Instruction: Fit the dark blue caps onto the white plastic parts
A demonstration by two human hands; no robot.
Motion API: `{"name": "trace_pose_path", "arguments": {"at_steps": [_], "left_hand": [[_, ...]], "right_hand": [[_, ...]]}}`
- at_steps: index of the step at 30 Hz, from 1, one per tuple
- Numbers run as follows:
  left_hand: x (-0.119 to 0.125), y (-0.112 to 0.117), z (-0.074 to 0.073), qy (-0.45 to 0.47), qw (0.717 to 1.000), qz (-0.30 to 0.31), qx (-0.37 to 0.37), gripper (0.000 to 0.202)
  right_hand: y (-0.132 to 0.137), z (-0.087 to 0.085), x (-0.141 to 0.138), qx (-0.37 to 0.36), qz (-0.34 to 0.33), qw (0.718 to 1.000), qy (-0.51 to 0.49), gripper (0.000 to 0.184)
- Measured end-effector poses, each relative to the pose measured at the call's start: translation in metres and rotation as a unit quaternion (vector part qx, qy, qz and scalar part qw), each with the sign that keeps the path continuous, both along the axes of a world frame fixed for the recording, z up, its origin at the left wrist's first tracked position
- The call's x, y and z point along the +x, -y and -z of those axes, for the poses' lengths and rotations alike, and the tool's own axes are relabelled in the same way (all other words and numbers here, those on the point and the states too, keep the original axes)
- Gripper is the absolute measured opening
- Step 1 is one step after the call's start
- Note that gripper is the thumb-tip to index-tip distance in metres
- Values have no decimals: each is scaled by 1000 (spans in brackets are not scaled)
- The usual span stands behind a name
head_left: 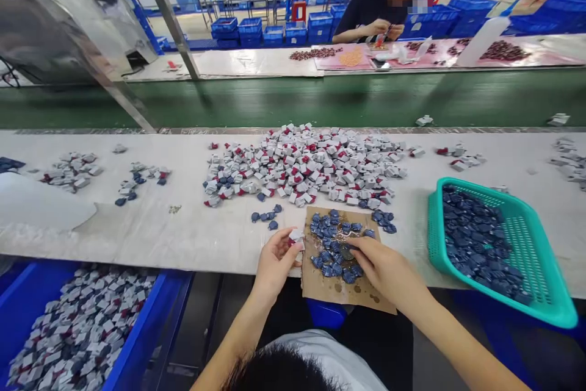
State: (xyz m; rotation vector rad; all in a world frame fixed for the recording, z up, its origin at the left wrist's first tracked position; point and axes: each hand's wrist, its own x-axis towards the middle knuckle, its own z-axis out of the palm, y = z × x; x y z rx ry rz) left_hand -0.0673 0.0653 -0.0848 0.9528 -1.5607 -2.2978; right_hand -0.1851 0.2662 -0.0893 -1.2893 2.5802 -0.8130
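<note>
On my head-camera feed, the left hand (273, 266) pinches a small white-and-grey moulded piece (296, 235) between thumb and fingers, just off the edge of a stained brown cardboard sheet (348, 290). The right hand (387, 269) lies curled over a heap of dark blue pieces (332, 251) on that sheet. Its fingers touch them, but I cannot tell whether it grips one. The cardboard sits on a pale desk (137, 238), just below a large spread of white-and-grey pieces with red patches (302, 165). To the right, a teal plastic mesh basket (538, 263) holds more dark blue pieces. At lower left, a bright blue bin (171, 312) is heaped with grey-and-white ones. Across a green conveyor surface (293, 98), a co-worker's hands (379, 28) hold something small over a pink sheet (343, 57), with stacked blue crates (256, 31) far behind. Any marks on the pieces are too small for me to read.
</note>
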Motion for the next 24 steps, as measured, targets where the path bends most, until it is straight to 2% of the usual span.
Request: {"name": "trace_pose_path", "arguments": {"at_steps": [7,13,18,21,24], "left_hand": [[2,-3,7,-16,1000,2,5,44],[2,0,5,-21,999,0,34,43],[5,-3,-3,-30,997,0,78,43],[7,-10,-13,-54,991,-5,126,41],[8,-17,-27,-101,980,-14,170,34]], "right_hand": [[-2,0,-5,116,-63,989,-66,34],[3,-4,-12,133,-86,986,-56,29],[3,-11,-18,81,-92,992,-35,25],[5,-31,-10,9,-67,997,-39,21],[11,-58,12,-110,14,992,-53,16]]}}
